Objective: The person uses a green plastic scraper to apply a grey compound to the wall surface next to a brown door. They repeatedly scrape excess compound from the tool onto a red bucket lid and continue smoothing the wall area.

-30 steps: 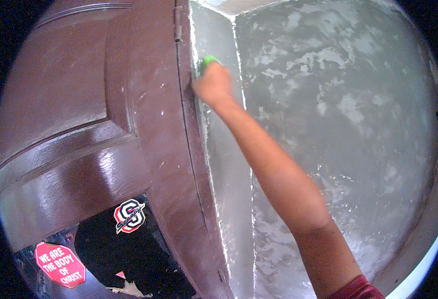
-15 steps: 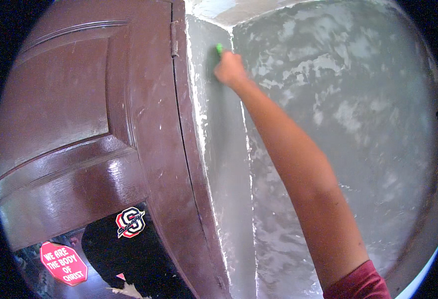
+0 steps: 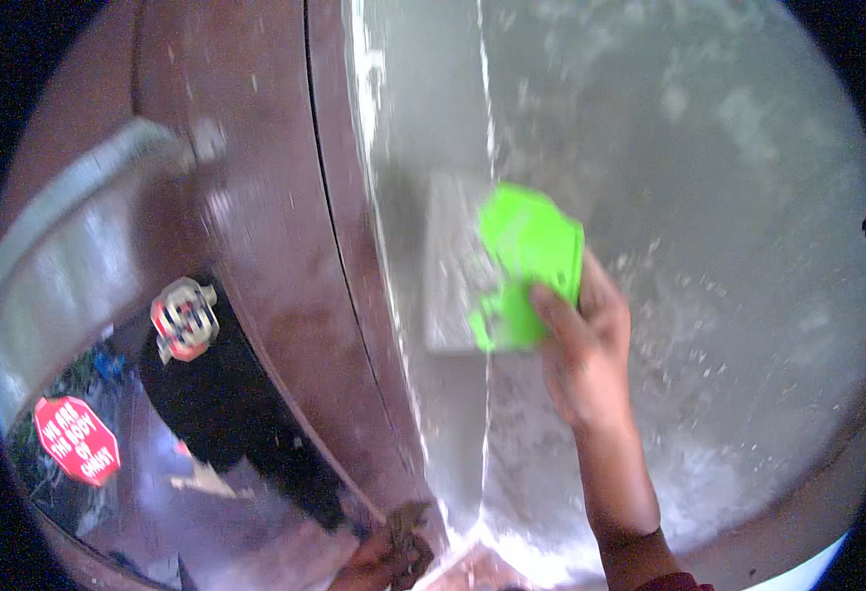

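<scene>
In my right hand (image 3: 591,345) is a wide putty knife (image 3: 536,266) with a bright green plastic handle. My thumb presses on the near face of the handle. Its broad, greyish blade (image 3: 453,271) points left, in front of the narrow grey wall strip (image 3: 433,118) beside the door frame, and is smeared by motion. Grey residue clings to the handle. Whether the blade touches the wall, I cannot tell. Low in the picture, close to the door frame, my left hand (image 3: 369,561) shows in part beside a dark greyish lump; its fingers are blurred.
A brown panelled door (image 3: 246,177) with a raised moulding fills the left side. It carries a black patch (image 3: 236,384), a round sticker (image 3: 185,320) and a red octagonal sticker (image 3: 76,441). A patchy grey plastered wall (image 3: 709,246) stretches to the right, meeting the strip at a white corner line.
The view has tilted down, bringing the foot of the corner into sight. My right hand has come down from high in the corner with the putty knife, now seen broadside. My left hand has appeared.
</scene>
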Available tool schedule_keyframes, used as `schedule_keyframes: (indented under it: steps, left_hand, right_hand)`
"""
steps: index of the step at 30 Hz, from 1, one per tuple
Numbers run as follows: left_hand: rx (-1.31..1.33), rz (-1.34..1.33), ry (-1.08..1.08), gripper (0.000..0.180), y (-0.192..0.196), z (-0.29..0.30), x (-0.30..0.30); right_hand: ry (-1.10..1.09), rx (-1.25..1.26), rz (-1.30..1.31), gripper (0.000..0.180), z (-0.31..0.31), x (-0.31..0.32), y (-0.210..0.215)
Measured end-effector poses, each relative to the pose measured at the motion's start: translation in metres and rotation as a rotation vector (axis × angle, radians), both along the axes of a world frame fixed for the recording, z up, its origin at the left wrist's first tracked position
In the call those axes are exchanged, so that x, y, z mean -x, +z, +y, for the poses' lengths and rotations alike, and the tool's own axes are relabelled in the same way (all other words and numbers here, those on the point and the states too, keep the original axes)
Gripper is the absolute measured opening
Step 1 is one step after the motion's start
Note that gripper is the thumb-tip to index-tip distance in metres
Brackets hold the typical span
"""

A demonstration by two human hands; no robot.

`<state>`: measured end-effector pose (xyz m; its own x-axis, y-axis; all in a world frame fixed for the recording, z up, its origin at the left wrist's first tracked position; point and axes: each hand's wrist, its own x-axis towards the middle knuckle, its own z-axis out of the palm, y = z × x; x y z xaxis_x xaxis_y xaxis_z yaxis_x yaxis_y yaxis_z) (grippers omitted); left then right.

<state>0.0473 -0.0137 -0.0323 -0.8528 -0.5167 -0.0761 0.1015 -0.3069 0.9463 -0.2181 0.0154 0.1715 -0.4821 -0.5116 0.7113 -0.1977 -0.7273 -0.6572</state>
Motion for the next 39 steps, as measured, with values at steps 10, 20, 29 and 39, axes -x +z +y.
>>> schedule_keyframes:
  steps: [10, 20, 29, 39]
  left_hand:
    - [0.034, -0.262, -0.177, 0.043, 0.005, 0.018, 0.041]
    - [0.206, -0.303, 0.114, 0.05, 0.008, 0.035, 0.071]
    - [0.362, -0.218, 0.388, 0.051, 0.025, 0.028, 0.063]
    - [0.298, -0.163, 0.484, 0.059, 0.007, 0.015, 0.022]
  right_hand:
    - [0.193, -0.498, -0.697, 0.037, 0.09, 0.001, -0.222]
    - [0.222, -0.534, -0.708, 0.043, 0.117, 0.01, -0.23]
    - [0.332, -0.452, -0.874, 0.046, 0.109, 0.012, -0.21]
    - [0.515, -0.346, -0.833, 0.045, 0.076, 0.0, -0.177]
